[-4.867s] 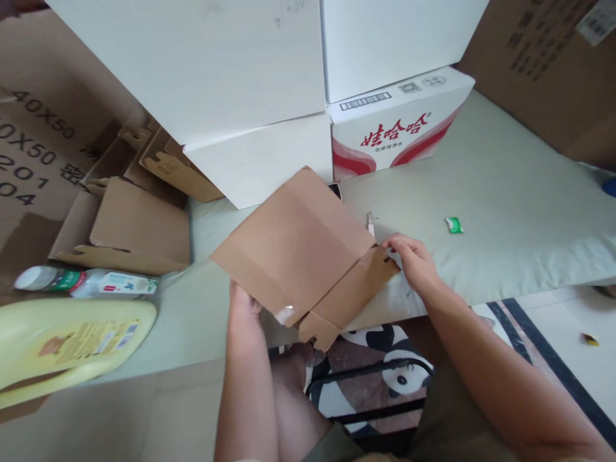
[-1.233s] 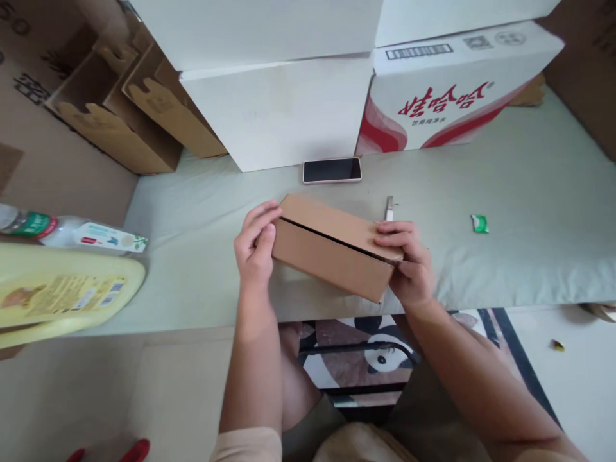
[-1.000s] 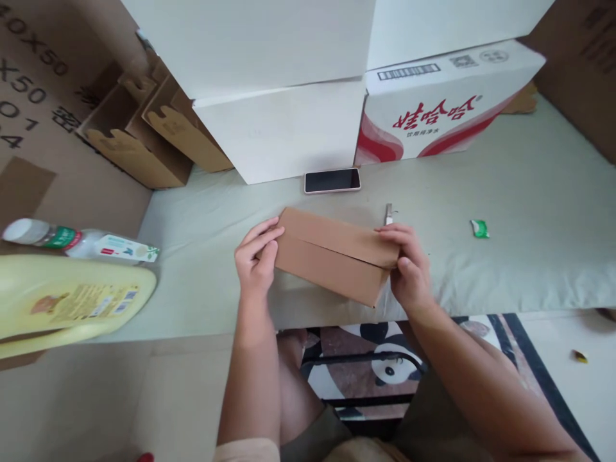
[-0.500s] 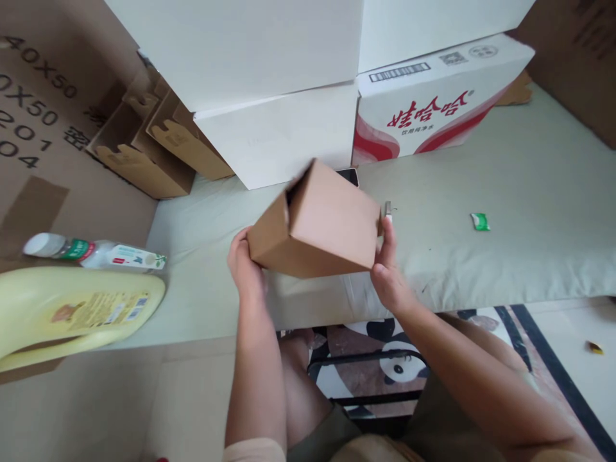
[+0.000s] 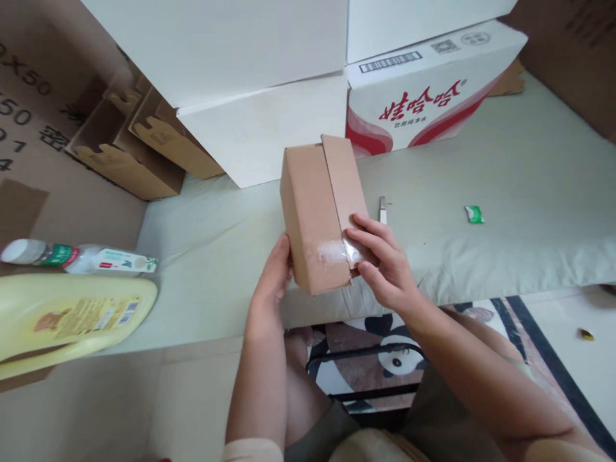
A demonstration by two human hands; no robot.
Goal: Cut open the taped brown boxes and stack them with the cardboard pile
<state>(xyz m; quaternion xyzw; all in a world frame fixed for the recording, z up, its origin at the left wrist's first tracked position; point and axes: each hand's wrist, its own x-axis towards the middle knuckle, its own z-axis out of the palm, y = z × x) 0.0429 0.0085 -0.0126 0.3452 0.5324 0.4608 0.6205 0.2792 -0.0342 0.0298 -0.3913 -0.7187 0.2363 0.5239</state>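
A small brown cardboard box is held up, tilted, in front of the white cartons. My left hand grips its left side, with the thumb along the edge and the other fingers mostly hidden behind. My right hand has its fingers on the right side, over the box's flap and a strip of clear tape. The tape crosses the flap seam near the lower end. On the pale green cloth just beyond my right hand lies a small metal and white object.
White cartons stack at the back, beside a red-printed carton. Folded cardboard trays stand left of them. A clear bottle and a yellow jug lie at left. A green packet rests on the cloth.
The box has been turned, so its taped, flapped side now shows. My right hand has shifted onto the flap and tape; my left hand has moved slightly right. The view has shifted slightly.
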